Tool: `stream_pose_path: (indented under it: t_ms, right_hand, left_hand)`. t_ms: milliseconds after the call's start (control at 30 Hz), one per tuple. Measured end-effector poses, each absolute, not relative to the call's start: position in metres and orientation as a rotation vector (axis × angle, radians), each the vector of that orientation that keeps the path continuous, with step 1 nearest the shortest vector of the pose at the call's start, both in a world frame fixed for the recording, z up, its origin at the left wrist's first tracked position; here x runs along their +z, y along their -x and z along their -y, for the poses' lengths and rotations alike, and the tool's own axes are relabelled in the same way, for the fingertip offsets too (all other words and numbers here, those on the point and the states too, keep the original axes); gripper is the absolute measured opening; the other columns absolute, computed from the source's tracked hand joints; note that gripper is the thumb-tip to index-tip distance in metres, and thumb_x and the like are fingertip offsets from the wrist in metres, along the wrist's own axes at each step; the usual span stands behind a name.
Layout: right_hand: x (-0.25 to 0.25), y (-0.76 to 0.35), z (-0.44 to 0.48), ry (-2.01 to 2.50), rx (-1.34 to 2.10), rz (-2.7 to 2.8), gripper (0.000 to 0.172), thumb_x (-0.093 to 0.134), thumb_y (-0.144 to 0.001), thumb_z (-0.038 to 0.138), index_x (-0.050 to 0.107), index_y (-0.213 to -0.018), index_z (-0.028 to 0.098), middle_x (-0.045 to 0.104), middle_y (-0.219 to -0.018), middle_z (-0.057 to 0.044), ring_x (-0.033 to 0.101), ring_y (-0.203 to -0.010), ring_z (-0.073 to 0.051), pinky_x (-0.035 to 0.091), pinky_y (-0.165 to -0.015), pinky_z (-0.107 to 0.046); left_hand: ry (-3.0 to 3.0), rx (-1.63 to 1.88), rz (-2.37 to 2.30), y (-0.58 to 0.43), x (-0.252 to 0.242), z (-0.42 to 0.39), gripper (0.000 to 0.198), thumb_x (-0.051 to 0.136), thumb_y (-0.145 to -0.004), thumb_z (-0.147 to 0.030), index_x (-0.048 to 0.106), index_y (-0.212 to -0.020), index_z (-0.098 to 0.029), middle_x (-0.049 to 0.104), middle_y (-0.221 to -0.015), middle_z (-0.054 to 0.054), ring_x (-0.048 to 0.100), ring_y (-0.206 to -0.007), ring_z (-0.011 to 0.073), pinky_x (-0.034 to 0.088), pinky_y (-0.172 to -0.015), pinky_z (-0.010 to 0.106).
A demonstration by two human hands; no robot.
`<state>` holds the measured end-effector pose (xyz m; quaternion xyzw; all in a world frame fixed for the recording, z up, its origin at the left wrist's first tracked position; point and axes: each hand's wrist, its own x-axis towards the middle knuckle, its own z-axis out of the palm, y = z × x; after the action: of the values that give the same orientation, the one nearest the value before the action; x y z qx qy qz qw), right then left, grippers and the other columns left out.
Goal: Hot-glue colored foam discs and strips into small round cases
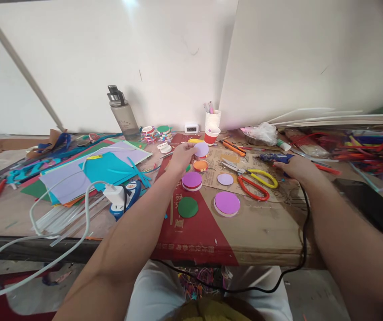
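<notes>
Near frame centre, a lavender disc (201, 150) is being pinched by the left hand (185, 157) — a blue glue gun (281, 158), right of it, is being gripped by the right hand (295, 167), nozzle (261, 157) being pointed left.

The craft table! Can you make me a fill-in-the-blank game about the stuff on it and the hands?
1. The scissors have one yellow handle and one ____ handle.
2. One pale purple circle is at the fingertips of the person's ____ hand.
3. The cord that hangs down below the right hand is coloured ____.
4. In the picture, the phone lies to the ____ of the scissors.

Missing words: red; left; black; right.
</notes>
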<state>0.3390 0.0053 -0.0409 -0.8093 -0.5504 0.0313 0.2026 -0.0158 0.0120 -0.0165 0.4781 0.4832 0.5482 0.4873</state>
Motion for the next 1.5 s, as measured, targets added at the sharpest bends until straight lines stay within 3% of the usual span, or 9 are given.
stream_pose_path:
  t_ms: [100,233,433,600,733,867,967,1200,1500]
  right_hand:
    - [-0.037,-0.336,-0.005,2.271,0.174,1.521,0.024,0.074,-0.078,0.031,0.067,-0.089,0.011,0.070,-0.085,-0.022,0.063,-0.079,-0.027,0.036,-0.066,-0.036]
    - [-0.028,-0.331,-0.004,2.181,0.309,1.421,0.026,0.068,-0.082,0.038,0.065,-0.082,0.012,0.067,-0.076,-0.016,0.058,-0.063,-0.021,0.039,-0.061,-0.034]
    - [-0.023,-0.296,0.003,1.817,0.443,1.311,0.023,0.055,-0.091,0.036,0.055,-0.103,0.016,0.066,-0.093,-0.010,0.060,-0.064,-0.014,0.049,-0.059,-0.027]
    - [-0.020,-0.254,0.022,1.382,0.760,1.290,0.012,0.055,-0.088,0.027,0.045,-0.096,0.025,0.063,-0.076,0.000,0.059,-0.059,-0.015,0.049,-0.056,-0.027]
    - [-0.013,-0.236,0.040,1.303,0.836,1.431,0.016,0.056,-0.086,0.026,0.042,-0.093,0.026,0.058,-0.064,0.004,0.053,-0.052,-0.015,0.044,-0.052,-0.028]
    - [-0.014,-0.233,0.049,1.432,0.670,1.610,0.013,0.057,-0.085,0.033,0.048,-0.086,0.025,0.056,-0.060,0.003,0.054,-0.055,-0.017,0.045,-0.057,-0.030]
    - [-0.021,-0.233,0.051,1.377,0.632,1.657,0.015,0.054,-0.087,0.037,0.051,-0.093,0.024,0.061,-0.068,0.000,0.056,-0.058,-0.018,0.048,-0.062,-0.032]
    - [-0.027,-0.232,0.050,1.313,0.263,1.818,0.044,0.052,-0.089,0.047,0.052,-0.124,0.019,0.066,-0.117,-0.014,0.062,-0.104,-0.031,0.048,-0.089,-0.044]
    - [-0.026,-0.227,0.053,1.306,0.293,1.881,0.045,0.050,-0.092,0.041,0.047,-0.130,0.018,0.065,-0.122,-0.015,0.062,-0.107,-0.030,0.047,-0.091,-0.045]
  left_hand:
    - [-1.180,1.325,-1.171,0.014,-0.017,-0.012,0.011,0.068,-0.069,-0.014,0.068,-0.079,-0.014,0.066,-0.062,0.003,0.058,-0.048,0.0097,0.033,-0.042,0.018]
    - [-1.091,1.374,-1.123,0.014,-0.011,-0.009,0.014,0.068,-0.068,-0.014,0.066,-0.082,-0.013,0.067,-0.063,0.003,0.059,-0.049,0.0103,0.033,-0.043,0.019]
    - [-0.688,1.707,-1.005,0.025,0.004,-0.008,0.010,0.059,-0.075,-0.016,0.059,-0.085,-0.017,0.065,-0.069,-0.002,0.059,-0.053,0.0063,0.035,-0.047,0.016]
    - [-0.810,1.598,-1.099,0.014,0.001,-0.001,0.011,0.064,-0.075,-0.017,0.058,-0.084,-0.017,0.071,-0.078,0.002,0.067,-0.063,0.0103,0.042,-0.050,0.017]
    - [-0.901,1.387,-1.043,-0.006,-0.008,0.011,0.019,0.069,-0.074,-0.016,0.055,-0.086,-0.017,0.073,-0.082,0.006,0.071,-0.063,0.0163,0.045,-0.048,0.020]
    - [-0.924,1.232,-1.024,-0.019,-0.015,0.019,0.014,0.067,-0.077,-0.013,0.058,-0.088,-0.015,0.074,-0.081,0.009,0.072,-0.064,0.0171,0.050,-0.050,0.021]
    - [-0.933,1.195,-1.012,-0.022,-0.018,0.021,0.019,0.069,-0.076,-0.016,0.063,-0.093,-0.013,0.074,-0.088,0.011,0.072,-0.068,0.0177,0.053,-0.053,0.022]
    - [-0.987,1.199,-1.026,-0.020,-0.020,0.018,0.022,0.070,-0.076,-0.017,0.068,-0.097,-0.012,0.074,-0.100,0.012,0.072,-0.077,0.0169,0.053,-0.057,0.021]
    - [-0.979,1.206,-1.034,-0.025,-0.014,0.023,0.010,0.063,-0.081,-0.012,0.067,-0.090,-0.011,0.074,-0.099,0.013,0.072,-0.077,0.0174,0.056,-0.061,0.024]
